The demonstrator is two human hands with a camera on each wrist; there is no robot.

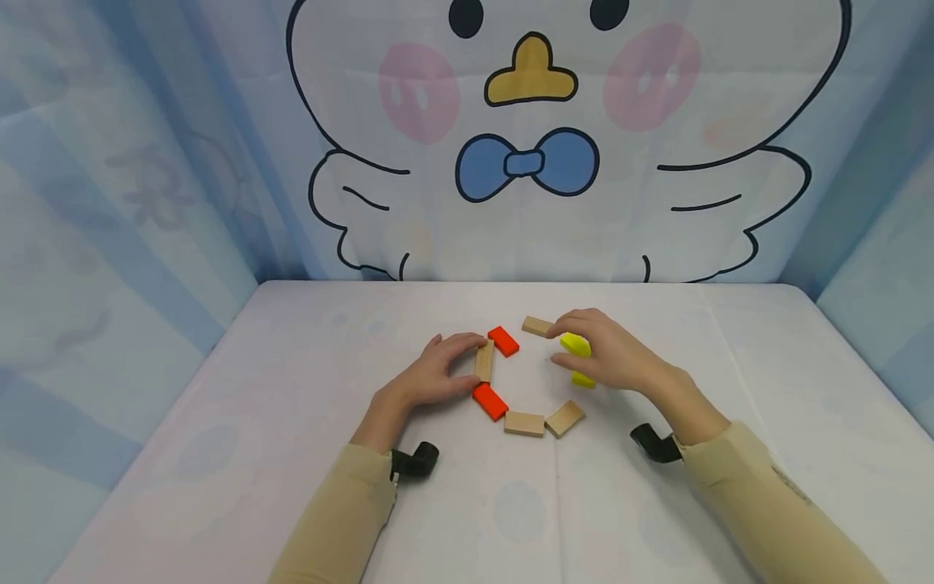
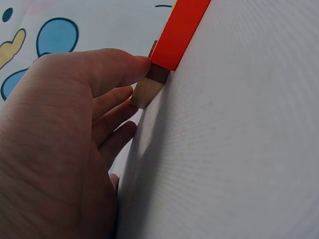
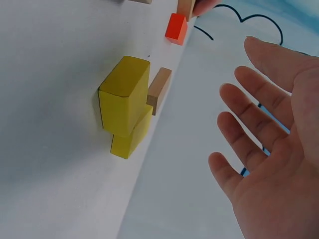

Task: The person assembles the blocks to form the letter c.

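Pinched by its ends between thumb and fingers of my left hand point(image 1: 441, 375) is a plain wooden block point(image 1: 484, 362) on the white table. In the left wrist view the thumb tip meets the end of that block beside a red block point(image 2: 180, 35). My right hand point(image 1: 616, 353) hovers over two yellow blocks point(image 3: 124, 94), partly covering them in the head view. Its fingers are spread and hold nothing in the right wrist view. By its fingertips lies another wooden block point(image 1: 536, 326).
The blocks form a rough ring. A red block point(image 1: 503, 341) lies at its upper left, another red block point(image 1: 490, 402) at the lower left. Two wooden blocks, one flat point(image 1: 524, 424) and one angled point(image 1: 565, 418), lie along the near side. A printed curtain point(image 1: 627, 235) hangs behind the table.
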